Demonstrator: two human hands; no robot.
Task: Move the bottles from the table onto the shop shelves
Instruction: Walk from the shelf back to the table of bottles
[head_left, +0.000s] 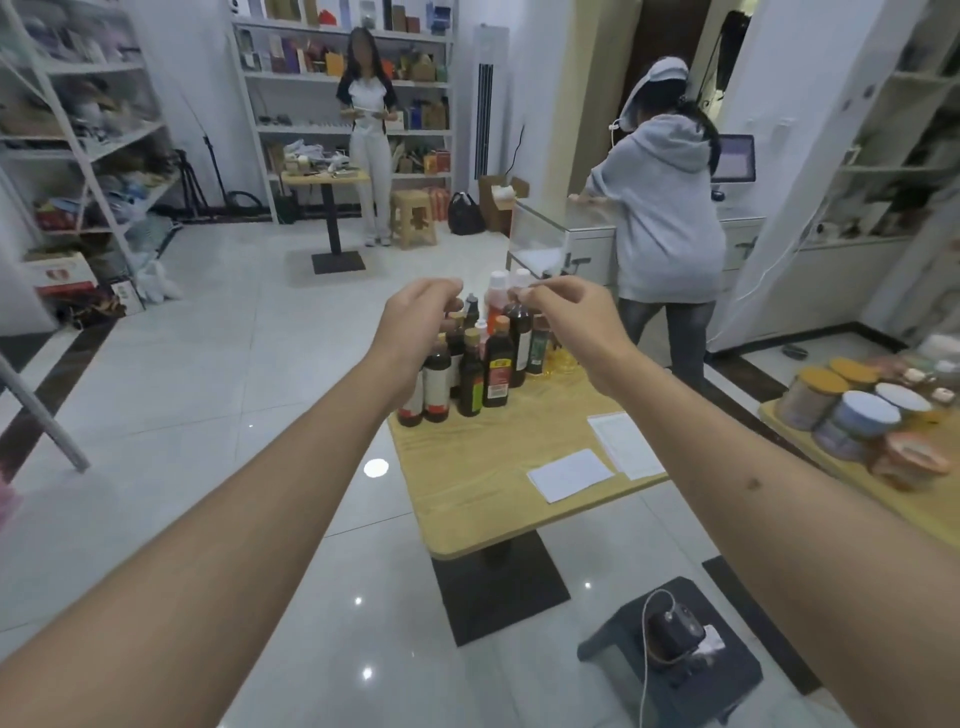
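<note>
Reaching with the left hand (415, 322) and right hand (566, 317), both loosely curled and holding nothing, grip each bottle (497, 371) on the table (483, 483) around its body, not its cap.

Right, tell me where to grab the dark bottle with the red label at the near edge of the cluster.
Probably round the body of the red-label bottle, just above the label, from the near right side. It stands upright in the front row, that side open to the bare table; neighbours crowd its left and back.
</note>
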